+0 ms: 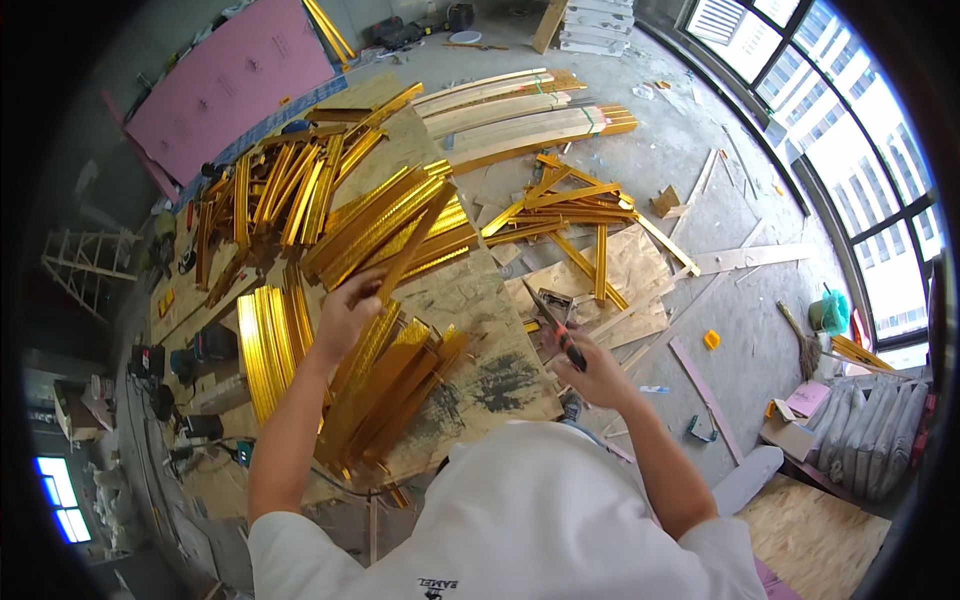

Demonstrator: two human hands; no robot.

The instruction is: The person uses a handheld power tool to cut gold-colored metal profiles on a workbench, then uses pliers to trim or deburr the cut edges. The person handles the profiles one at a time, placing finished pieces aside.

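Note:
My left hand (350, 310) grips a narrow gold metallic strip (415, 245) that slants up to the right over a plywood work surface (520, 370). Several wider gold strips are piled beside and below it (390, 390), and another stack (265, 350) lies to its left. More lie bundled farther up (390, 220). In my right hand (590, 375), near the surface's right edge, is a long dark-bladed hand tool with a red and black handle (565, 340), its tip pointing up and left.
Gold offcuts (560, 200) and loose boards (685, 365) litter the concrete floor to the right. Long trim bundles (520, 135) lie at the back, a pink panel (230, 90) at back left. A broom (805, 340), teal bucket (829, 312) and grey sacks (870, 440) stand near the window.

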